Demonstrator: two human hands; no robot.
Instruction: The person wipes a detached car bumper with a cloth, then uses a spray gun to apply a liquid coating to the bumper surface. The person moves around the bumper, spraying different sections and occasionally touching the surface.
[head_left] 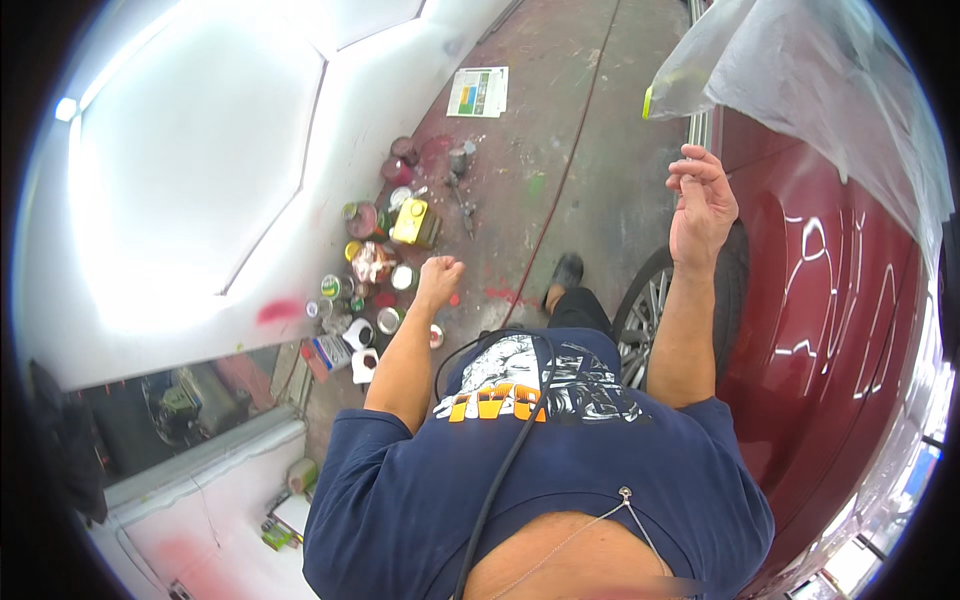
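Observation:
My left hand point(440, 282) is closed in a loose fist, held out over the floor beside a group of paint cans and bottles. No object shows in it. Raised near the car's side, my right hand point(703, 210) has its fingers loosely bent and partly apart, with nothing visible between them. It is just below the hanging end of a clear plastic sheet point(775, 75), which has a strip of yellow-green tape point(647, 102) at its edge. The dark red car point(800, 400) stands to my right, its wheel point(650, 310) beside my right forearm.
On the floor at left stand a yellow can point(414, 223), a white-topped jug point(358, 334) and several small cans. A spray gun point(461, 205) and a newspaper point(478, 92) lie farther off. A thin hose point(575, 150) crosses the floor. A white wall with bright light panels point(200, 150) rises at left.

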